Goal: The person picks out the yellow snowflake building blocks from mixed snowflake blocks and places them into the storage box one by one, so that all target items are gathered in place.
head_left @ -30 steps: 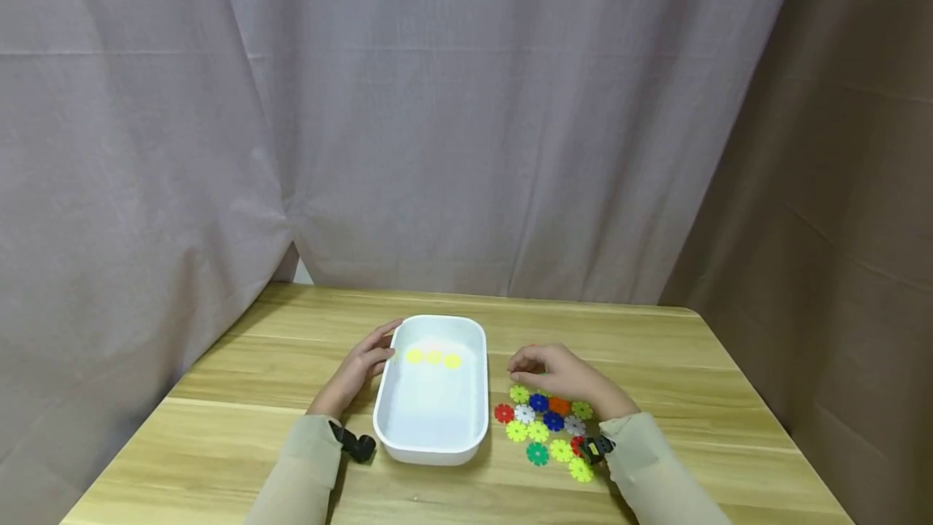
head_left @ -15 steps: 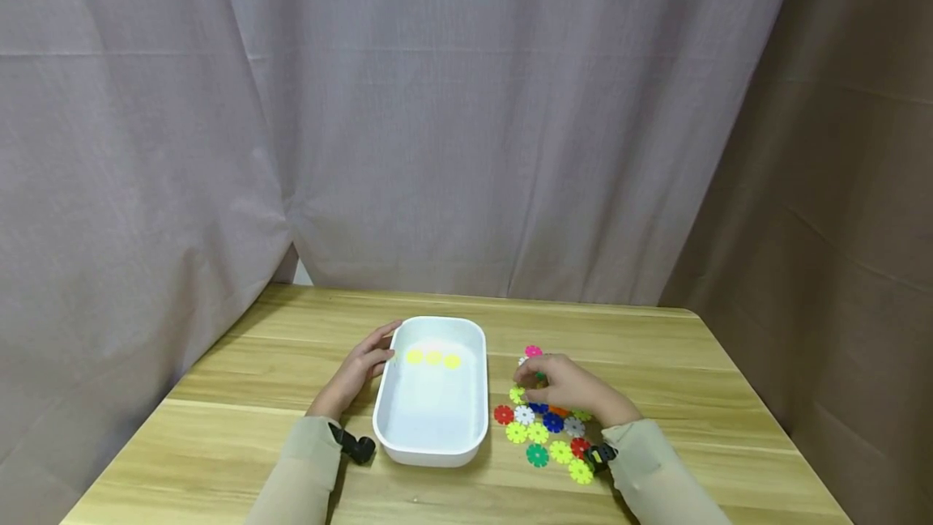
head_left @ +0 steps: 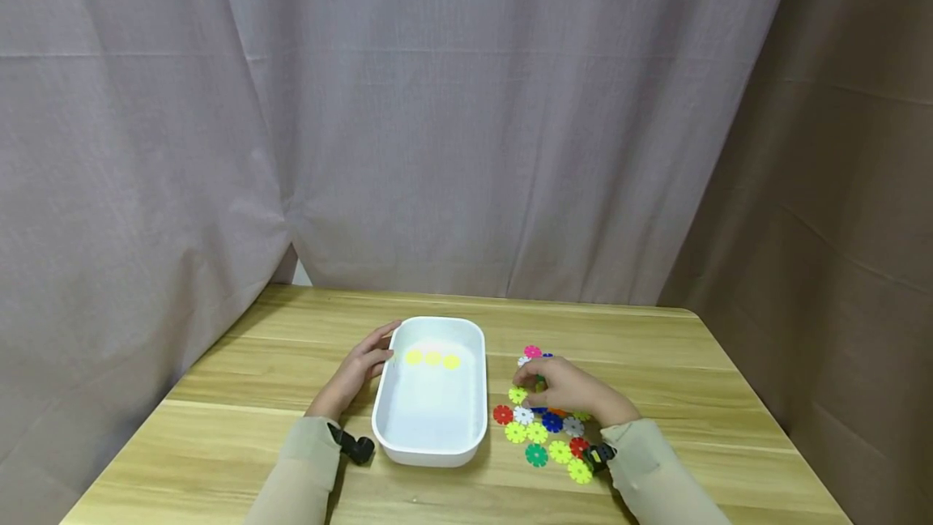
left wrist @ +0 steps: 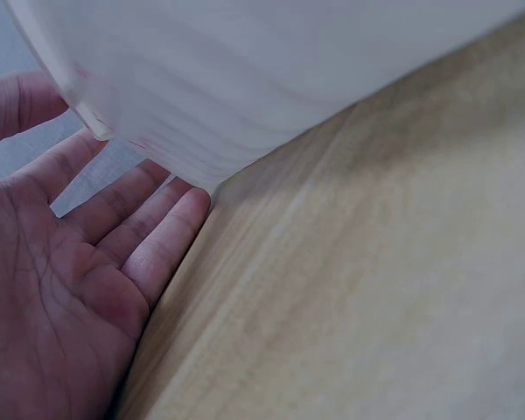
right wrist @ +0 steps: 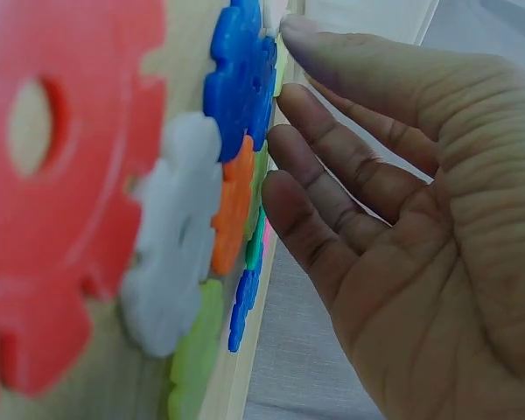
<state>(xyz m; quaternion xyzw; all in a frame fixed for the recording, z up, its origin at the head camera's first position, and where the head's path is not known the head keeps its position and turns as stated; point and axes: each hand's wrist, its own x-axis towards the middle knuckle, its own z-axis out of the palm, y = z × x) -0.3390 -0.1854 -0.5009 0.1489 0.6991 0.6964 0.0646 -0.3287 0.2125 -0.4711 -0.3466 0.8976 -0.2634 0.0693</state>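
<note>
My left hand [head_left: 359, 364] rests along the left side of a white plastic tray [head_left: 430, 457], its fingers nearly straight against the tray wall [left wrist: 236, 79] in the left wrist view. Several yellow snowflake discs [head_left: 433, 358] lie in a row inside the tray. On the right, my right hand [head_left: 572, 387] is low over a spread of coloured snowflake discs, thumb and fingertips around a yellow-green disc [head_left: 517, 394] that lies flat on the table. The right wrist view shows its fingers [right wrist: 311, 166] loosely bent and spread. The hand covers part of the discs behind it.
Near the right hand lie red [head_left: 503, 415], white [head_left: 523, 416], blue [head_left: 552, 422], green [head_left: 536, 455] and pink [head_left: 533, 352] discs on the wooden table [head_left: 240, 436]. Grey curtains [head_left: 408, 120] hang behind and beside it. Each wrist wears a black camera mount [head_left: 355, 446].
My right hand has moved slightly right and down to the yellow-green disc, uncovering the pink and white discs at the back. For the last half second it has hardly moved; the left hand stays put.
</note>
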